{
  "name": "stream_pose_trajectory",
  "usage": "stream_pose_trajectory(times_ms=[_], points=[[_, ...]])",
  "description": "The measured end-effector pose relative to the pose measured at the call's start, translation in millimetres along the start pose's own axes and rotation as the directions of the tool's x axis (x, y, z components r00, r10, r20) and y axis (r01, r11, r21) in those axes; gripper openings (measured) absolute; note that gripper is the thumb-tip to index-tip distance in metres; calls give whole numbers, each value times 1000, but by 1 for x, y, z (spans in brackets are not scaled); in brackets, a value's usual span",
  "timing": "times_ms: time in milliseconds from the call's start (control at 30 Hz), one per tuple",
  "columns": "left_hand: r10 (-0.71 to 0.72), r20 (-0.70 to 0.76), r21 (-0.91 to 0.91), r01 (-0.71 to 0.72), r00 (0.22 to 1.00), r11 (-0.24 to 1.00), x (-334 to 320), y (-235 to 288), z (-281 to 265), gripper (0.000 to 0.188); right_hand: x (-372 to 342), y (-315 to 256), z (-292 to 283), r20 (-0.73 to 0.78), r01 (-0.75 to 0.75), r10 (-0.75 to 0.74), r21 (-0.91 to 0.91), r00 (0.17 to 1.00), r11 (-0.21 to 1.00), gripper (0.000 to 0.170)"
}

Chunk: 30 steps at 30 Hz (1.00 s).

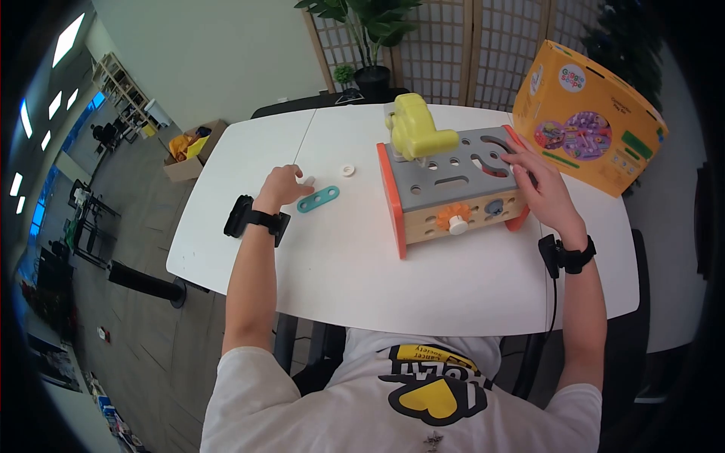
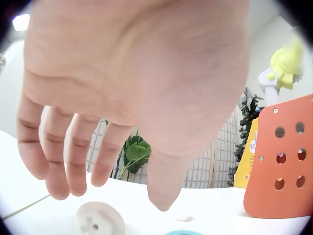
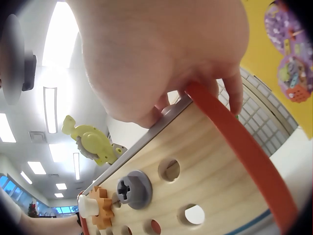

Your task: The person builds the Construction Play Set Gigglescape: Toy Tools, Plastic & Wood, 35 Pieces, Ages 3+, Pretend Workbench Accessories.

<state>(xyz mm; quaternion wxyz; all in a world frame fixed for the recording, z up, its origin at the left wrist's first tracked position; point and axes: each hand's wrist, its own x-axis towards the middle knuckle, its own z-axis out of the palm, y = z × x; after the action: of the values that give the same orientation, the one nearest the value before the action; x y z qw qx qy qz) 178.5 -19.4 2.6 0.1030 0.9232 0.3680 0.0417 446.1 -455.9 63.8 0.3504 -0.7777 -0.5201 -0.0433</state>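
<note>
A person's two hands work at a white desk (image 1: 340, 279), where a toy workbench (image 1: 453, 170) stands upright, its yellow toy tool (image 1: 419, 130) obscuring part of the gray top. The right hand (image 1: 542, 189), fingers relaxed, rests on the workbench's end beside the orange-red side panel (image 3: 244, 152); some of its fingertips are hidden behind the edge. The left hand (image 1: 282, 187), released with fingers extended, hovers beside a white piece (image 2: 99, 221), partly covered in the head view and cropped in the left wrist view. Nearby lie a teal strip (image 1: 318, 199), nearly cut off in that wrist view, and a white ring (image 1: 348, 171). An orange box (image 1: 589, 121) stands behind the workbench.
</note>
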Motion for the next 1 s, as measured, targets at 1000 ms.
stream_pose_trajectory(times_ms=[1000], points=[[492,-293,-602,-558,820,571,-59,124,-2,39,-3,24,-4,28,-35,32,104,999,994,32]])
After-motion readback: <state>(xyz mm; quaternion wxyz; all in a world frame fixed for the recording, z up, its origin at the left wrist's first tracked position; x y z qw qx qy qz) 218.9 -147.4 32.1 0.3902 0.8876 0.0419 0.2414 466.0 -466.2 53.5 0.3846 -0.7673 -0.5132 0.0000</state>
